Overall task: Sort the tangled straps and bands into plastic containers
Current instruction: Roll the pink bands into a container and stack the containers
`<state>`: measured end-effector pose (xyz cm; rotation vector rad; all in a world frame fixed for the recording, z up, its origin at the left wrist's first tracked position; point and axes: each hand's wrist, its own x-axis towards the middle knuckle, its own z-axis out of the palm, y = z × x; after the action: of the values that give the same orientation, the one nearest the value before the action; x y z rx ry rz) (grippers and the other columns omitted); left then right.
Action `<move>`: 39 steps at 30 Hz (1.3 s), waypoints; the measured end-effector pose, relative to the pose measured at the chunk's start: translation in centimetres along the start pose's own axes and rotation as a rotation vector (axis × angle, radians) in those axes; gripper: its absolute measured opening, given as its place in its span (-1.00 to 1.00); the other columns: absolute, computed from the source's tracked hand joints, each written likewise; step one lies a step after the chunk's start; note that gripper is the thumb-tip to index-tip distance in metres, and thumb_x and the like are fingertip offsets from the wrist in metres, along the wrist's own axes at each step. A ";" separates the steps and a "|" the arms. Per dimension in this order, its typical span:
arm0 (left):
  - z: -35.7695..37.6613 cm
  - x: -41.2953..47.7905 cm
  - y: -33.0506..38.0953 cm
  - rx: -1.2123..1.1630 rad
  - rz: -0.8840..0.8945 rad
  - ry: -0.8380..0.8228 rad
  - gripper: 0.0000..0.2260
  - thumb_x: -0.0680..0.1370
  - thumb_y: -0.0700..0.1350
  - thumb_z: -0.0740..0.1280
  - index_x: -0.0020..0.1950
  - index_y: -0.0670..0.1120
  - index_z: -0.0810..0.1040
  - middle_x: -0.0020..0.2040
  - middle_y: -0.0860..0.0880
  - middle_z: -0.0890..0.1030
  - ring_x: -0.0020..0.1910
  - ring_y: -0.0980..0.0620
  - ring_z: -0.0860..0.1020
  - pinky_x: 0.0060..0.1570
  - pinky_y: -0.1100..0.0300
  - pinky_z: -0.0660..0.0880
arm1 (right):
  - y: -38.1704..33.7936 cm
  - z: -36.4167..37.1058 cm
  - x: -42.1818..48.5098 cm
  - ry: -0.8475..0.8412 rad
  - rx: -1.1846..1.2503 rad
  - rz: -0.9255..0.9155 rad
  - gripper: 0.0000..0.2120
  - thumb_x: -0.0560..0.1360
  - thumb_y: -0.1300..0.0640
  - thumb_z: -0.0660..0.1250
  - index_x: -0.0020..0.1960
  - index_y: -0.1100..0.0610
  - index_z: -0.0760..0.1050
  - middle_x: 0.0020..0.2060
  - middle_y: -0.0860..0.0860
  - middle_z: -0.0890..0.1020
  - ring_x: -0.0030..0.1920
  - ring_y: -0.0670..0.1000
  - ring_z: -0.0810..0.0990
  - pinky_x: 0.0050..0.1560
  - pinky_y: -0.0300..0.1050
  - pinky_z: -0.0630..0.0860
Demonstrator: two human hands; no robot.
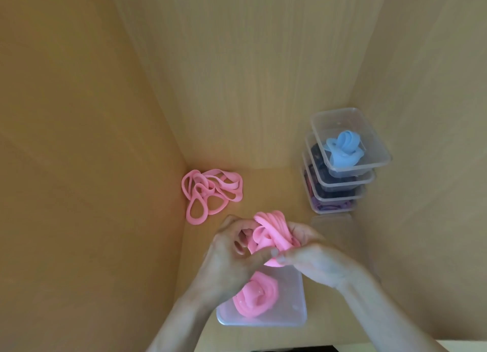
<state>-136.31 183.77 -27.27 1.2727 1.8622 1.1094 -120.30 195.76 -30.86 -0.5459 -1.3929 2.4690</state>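
My left hand [232, 257] and my right hand [311, 257] together grip a wound bundle of pink bands [268, 233] just above an open clear plastic container [292, 309]. A coiled pink band [257, 296] lies inside that container. A loose tangle of pink bands [210, 193] sits on the wooden surface in the far left corner, apart from my hands.
A stack of clear plastic containers [342, 167] stands at the right wall; the top one holds a blue band [345, 150], the lower ones dark and purple bands. A clear lid [332, 228] lies in front of the stack. Wooden walls close in on the left, back and right.
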 end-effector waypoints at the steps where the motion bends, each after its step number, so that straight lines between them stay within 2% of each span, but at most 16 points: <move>1: -0.1 0.1 -0.1 0.049 0.003 -0.013 -0.63 0.27 0.29 0.48 0.02 0.25 0.60 -0.03 0.20 0.55 -0.10 0.14 0.54 -0.11 0.30 0.48 | 0.0 0.1 0.0 -0.004 -0.005 0.012 -0.50 0.35 0.49 0.36 0.30 0.41 0.46 0.12 0.24 0.58 0.17 0.22 0.53 0.29 0.14 0.43; 5: 0.1 0.2 0.0 0.156 0.045 0.015 -0.73 0.31 0.22 0.42 -0.03 0.19 0.58 -0.06 0.21 0.60 -0.09 0.15 0.59 -0.10 0.16 0.55 | -0.1 -0.1 -0.2 0.032 0.026 0.005 -0.46 0.29 0.48 0.38 0.27 0.34 0.54 0.15 0.29 0.59 0.19 0.24 0.56 0.22 0.08 0.53; 8: 0.2 -0.1 0.0 0.112 0.046 0.097 -0.76 0.31 0.14 0.42 -0.07 0.13 0.61 -0.12 0.18 0.66 -0.15 0.12 0.63 -0.13 0.09 0.58 | -0.1 0.3 0.0 0.037 0.016 0.001 -0.48 0.28 0.39 0.41 0.25 0.35 0.55 0.10 0.31 0.59 0.18 0.25 0.56 0.25 0.09 0.45; 10: 0.4 -0.3 -0.1 0.059 0.030 0.125 -0.79 0.32 0.12 0.44 -0.08 0.12 0.61 -0.13 0.18 0.68 -0.16 0.14 0.66 -0.12 0.09 0.61 | -0.1 0.5 0.0 0.063 -0.025 -0.019 -0.52 0.27 0.34 0.43 0.19 0.28 0.60 0.08 0.28 0.63 0.16 0.20 0.59 0.23 0.10 0.42; 12: 0.7 -0.5 -0.1 0.015 0.028 0.143 -0.78 0.32 0.12 0.45 -0.10 0.09 0.61 -0.14 0.18 0.69 -0.17 0.14 0.67 -0.12 0.13 0.63 | 0.0 0.5 -0.2 0.161 -0.065 -0.043 -0.49 0.23 0.29 0.46 0.19 0.18 0.61 0.08 0.19 0.68 0.13 0.14 0.64 0.18 0.04 0.49; 14: 0.9 -0.7 0.2 -0.016 0.028 0.163 -0.75 0.30 0.15 0.46 -0.12 0.06 0.62 -0.16 0.17 0.69 -0.19 0.13 0.67 -0.16 0.18 0.64 | -0.1 0.5 -0.3 0.300 -0.067 -0.066 -0.42 0.20 0.29 0.47 0.22 0.17 0.52 0.05 0.15 0.70 0.05 0.10 0.68 0.04 -0.04 0.59; 17: 1.1 -1.0 0.5 -0.069 0.017 0.195 -0.73 0.29 0.16 0.48 -0.16 0.02 0.62 -0.20 0.13 0.69 -0.20 0.11 0.66 -0.19 0.20 0.63 | -0.3 0.9 -0.6 0.380 -0.155 -0.137 -0.68 0.32 0.30 0.40 0.05 0.12 0.64 -0.10 0.07 0.73 -0.09 0.00 0.69 -0.11 -0.20 0.58; 21: 1.0 -1.1 0.8 -0.077 0.048 0.216 -0.80 0.43 0.09 0.56 -0.19 0.04 0.61 -0.21 0.08 0.68 -0.21 0.06 0.66 -0.23 0.22 0.63 | -0.4 1.6 -0.7 0.456 -0.190 -0.185 -0.82 0.36 0.21 0.43 -0.04 0.12 0.70 -0.15 0.11 0.73 -0.12 0.03 0.70 -0.06 -0.09 0.62; 24: 1.2 -1.4 0.9 -0.033 0.111 0.264 -0.81 0.45 0.04 0.56 -0.20 0.04 0.59 -0.20 0.11 0.66 -0.21 0.08 0.65 -0.28 0.29 0.60 | -0.2 2.1 -0.4 0.529 -0.269 -0.215 -0.82 0.34 0.17 0.42 -0.08 0.05 0.71 -0.20 0.08 0.74 -0.18 -0.03 0.69 -0.14 -0.15 0.61; 27: 1.1 -1.7 0.4 0.058 0.175 0.286 -0.82 0.40 -0.04 0.55 -0.19 0.00 0.56 -0.19 0.10 0.62 -0.21 0.04 0.63 -0.29 0.14 0.63 | 0.3 2.8 0.3 0.616 -0.325 -0.246 -0.83 0.27 0.07 0.42 -0.15 0.03 0.70 -0.27 0.07 0.73 -0.26 -0.03 0.66 -0.22 -0.07 0.60; 30: 1.1 -1.8 0.0 0.125 0.259 0.254 -0.84 0.39 -0.11 0.52 -0.17 -0.04 0.54 -0.20 0.11 0.58 -0.22 0.05 0.61 -0.30 0.12 0.63 | 1.1 2.7 0.6 0.688 -0.338 -0.232 -0.74 0.20 -0.03 0.36 -0.19 0.06 0.68 -0.31 0.08 0.71 -0.29 0.00 0.65 -0.23 0.03 0.62; 32: 0.9 -1.8 0.0 0.153 0.271 0.249 -0.84 0.41 -0.08 0.51 -0.17 -0.04 0.54 -0.19 0.10 0.57 -0.22 0.06 0.60 -0.31 0.13 0.62 | 1.4 2.5 0.5 0.686 -0.322 -0.207 -0.74 0.21 0.00 0.37 -0.19 0.11 0.67 -0.29 0.14 0.71 -0.27 0.04 0.66 -0.25 0.06 0.64; 35: 0.4 -1.6 0.0 0.073 0.171 0.264 -0.83 0.40 -0.05 0.52 -0.17 -0.03 0.56 -0.20 0.08 0.62 -0.20 0.07 0.63 -0.30 0.22 0.61 | 1.1 2.1 0.3 0.582 -0.283 -0.186 -0.91 0.38 0.25 0.43 -0.13 0.15 0.68 -0.19 0.19 0.73 -0.18 0.07 0.69 -0.22 -0.04 0.64; 37: 0.4 -1.6 0.0 -0.005 0.107 0.236 -0.85 0.41 -0.08 0.54 -0.16 -0.03 0.59 -0.18 0.09 0.66 -0.18 0.12 0.65 -0.25 0.26 0.62 | 0.7 1.4 0.0 0.483 -0.259 -0.151 -0.82 0.47 0.41 0.41 0.03 0.22 0.66 -0.11 0.17 0.74 -0.09 0.08 0.71 -0.08 -0.03 0.66; 39: 0.5 -1.9 0.1 -0.011 0.103 0.208 -0.87 0.45 -0.10 0.55 -0.13 -0.02 0.61 -0.15 0.12 0.69 -0.13 0.14 0.67 -0.19 0.30 0.61 | 0.4 1.0 -0.3 0.413 -0.196 -0.119 -0.74 0.44 0.41 0.44 0.12 0.27 0.61 -0.05 0.15 0.74 -0.06 0.07 0.71 -0.06 -0.09 0.65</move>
<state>-135.17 182.17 -27.38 1.3018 1.9551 1.3498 -120.50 194.68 -30.71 -0.9243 -1.4477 1.9914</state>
